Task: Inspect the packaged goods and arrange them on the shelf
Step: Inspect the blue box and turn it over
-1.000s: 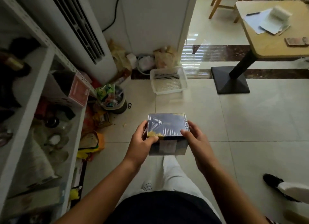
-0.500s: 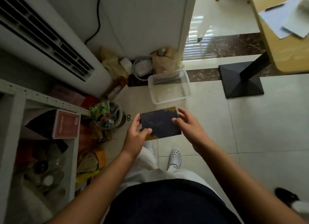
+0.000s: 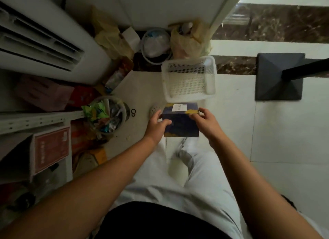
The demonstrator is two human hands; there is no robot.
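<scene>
Hard to read: the white label (image 3: 179,107) on the upper face of the box (image 3: 180,124) has print on it, but it is too blurred for you to read
Hidden: the far face and the underside of the box are out of sight, and your left fingertips go behind its left edge where you cannot see them
Cut off: the shelf (image 3: 35,120) runs out of the frame at the left; its lower level is dark, and apart from the red carton (image 3: 50,149) the things on it cannot be told
Blurred: your trousers and the shoe under the box are smeared
Box: dark blue with yellow patches, held in the air over the floor tiles, just on the near side of the white basket (image 3: 188,78) and well apart from the shelf
Left hand (image 3: 156,125): it grasps the left side of the box; the thumb lies across the near face and the other fingers wrap round the left edge
Right hand (image 3: 207,124): it pinches the upper right corner with curled fingers; whether the palm touches the right side, you cannot tell
Box against fingers: it sits between your two hands, label side up and tilted away from you
Nearby: a bucket of wrappers (image 3: 106,115) stands on the floor to the left, beside the shelf post, and a black table base (image 3: 279,76) to the right
</scene>
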